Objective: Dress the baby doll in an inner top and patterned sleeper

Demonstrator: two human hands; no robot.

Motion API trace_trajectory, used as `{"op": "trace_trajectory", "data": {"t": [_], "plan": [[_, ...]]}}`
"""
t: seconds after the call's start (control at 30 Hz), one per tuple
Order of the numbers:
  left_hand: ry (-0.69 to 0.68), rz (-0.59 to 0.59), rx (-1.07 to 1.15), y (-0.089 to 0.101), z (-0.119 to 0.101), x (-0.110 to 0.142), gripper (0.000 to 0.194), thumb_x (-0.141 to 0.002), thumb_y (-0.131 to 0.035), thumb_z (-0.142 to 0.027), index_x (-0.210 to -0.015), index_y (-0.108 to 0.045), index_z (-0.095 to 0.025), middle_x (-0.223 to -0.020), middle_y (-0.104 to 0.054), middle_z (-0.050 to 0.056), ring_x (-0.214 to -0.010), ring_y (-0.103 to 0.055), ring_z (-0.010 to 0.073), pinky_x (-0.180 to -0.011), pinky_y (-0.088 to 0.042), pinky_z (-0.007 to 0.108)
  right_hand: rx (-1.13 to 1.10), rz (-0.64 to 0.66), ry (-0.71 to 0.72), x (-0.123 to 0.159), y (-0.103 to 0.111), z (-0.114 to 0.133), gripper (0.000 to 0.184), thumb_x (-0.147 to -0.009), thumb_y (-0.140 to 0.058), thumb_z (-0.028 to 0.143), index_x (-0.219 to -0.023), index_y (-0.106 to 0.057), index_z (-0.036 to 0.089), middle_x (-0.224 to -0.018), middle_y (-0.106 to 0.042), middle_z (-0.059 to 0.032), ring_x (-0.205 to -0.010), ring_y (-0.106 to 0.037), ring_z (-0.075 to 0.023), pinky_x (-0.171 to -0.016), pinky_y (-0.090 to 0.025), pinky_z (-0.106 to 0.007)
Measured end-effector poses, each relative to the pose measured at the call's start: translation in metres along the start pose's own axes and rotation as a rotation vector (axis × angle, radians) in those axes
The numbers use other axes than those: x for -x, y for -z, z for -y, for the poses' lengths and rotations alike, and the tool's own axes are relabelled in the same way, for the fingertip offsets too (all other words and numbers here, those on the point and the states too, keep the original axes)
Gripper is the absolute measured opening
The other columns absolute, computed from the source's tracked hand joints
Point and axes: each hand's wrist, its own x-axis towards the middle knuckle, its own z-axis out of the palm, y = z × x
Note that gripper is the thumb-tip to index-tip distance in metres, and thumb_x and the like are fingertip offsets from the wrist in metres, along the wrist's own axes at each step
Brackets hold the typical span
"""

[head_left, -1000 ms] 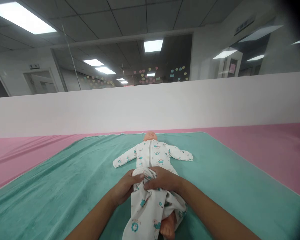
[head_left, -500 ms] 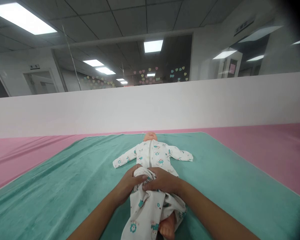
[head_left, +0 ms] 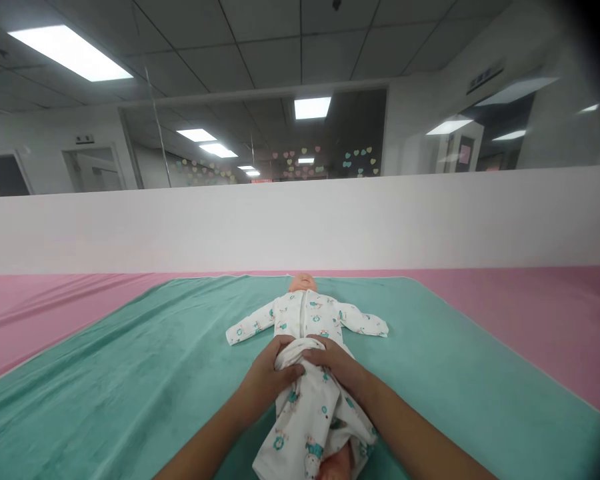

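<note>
We've got the baby doll (head_left: 304, 283) by its sleepsuit (head_left: 305, 313)
Both grips clamped on the bunched cloth at its waist, left hand (head_left: 269, 381) and right hand (head_left: 335, 362) about level; doll lies lengthwise away from us on a green blanket (head_left: 105, 380), head far, bare foot (head_left: 337, 463) nearest

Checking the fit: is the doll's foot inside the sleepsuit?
Out: the doll's bare foot shows below the bunched white sleepsuit.
</note>
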Motion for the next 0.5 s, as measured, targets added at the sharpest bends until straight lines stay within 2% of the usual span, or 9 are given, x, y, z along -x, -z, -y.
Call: {"op": "trace_trajectory", "data": {"t": [0.1, 0.23, 0.33, 0.5], "plan": [[-0.031, -0.095, 0.042, 0.002, 0.004, -0.003, 0.021, -0.075, -0.053, -0.027, -0.095, -0.054, -0.02, -0.09, -0.059, 0.002, -0.085, -0.053, 0.0196, -0.074, -0.041, 0.027, 0.134, 0.095, 0.002, 0.002, -0.004, 0.005, 0.037, -0.065, -0.07, 0.034, -0.094, -0.061, 0.013, -0.082, -0.061, -0.0027, -0.074, -0.055, -0.0144, -0.073, -0.043, -0.03], [-0.039, -0.243, 0.062, 0.003, 0.004, -0.002, 0.018, -0.073, -0.048, -0.02, -0.09, -0.054, -0.02, -0.085, -0.058, 0.001, -0.082, -0.053, 0.0184, -0.074, -0.04, 0.028, 0.311, 0.187, -0.167, 0.003, -0.01, 0.01, 0.043, -0.055, -0.077, 0.033, -0.092, -0.064, 0.016, -0.086, -0.063, -0.0025, -0.082, -0.056, -0.0182, -0.077, -0.044, -0.032], [-0.009, -0.231, 0.129, 0.001, 0.003, 0.001, 0.02, -0.074, -0.048, -0.025, -0.093, -0.053, -0.02, -0.083, -0.058, 0.001, -0.079, -0.052, 0.0188, -0.071, -0.04, 0.028, 0.323, 0.174, -0.208, 0.003, -0.01, 0.008, 0.041, -0.049, -0.079, 0.03, -0.085, -0.065, 0.016, -0.082, -0.063, -0.0019, -0.082, -0.057, -0.0193, -0.077, -0.044, -0.032], [-0.068, -0.106, 0.17, -0.004, 0.003, 0.001, 0.024, -0.08, -0.048, -0.038, -0.09, -0.058, -0.018, -0.087, -0.061, 0.003, -0.084, -0.053, 0.0195, -0.076, -0.04, 0.028, -0.009, 0.17, -0.092, 0.008, -0.012, 0.01, 0.037, -0.049, -0.075, 0.023, -0.083, -0.064, 0.013, -0.076, -0.063, -0.0025, -0.077, -0.058, -0.0191, -0.076, -0.044, -0.034]]}}
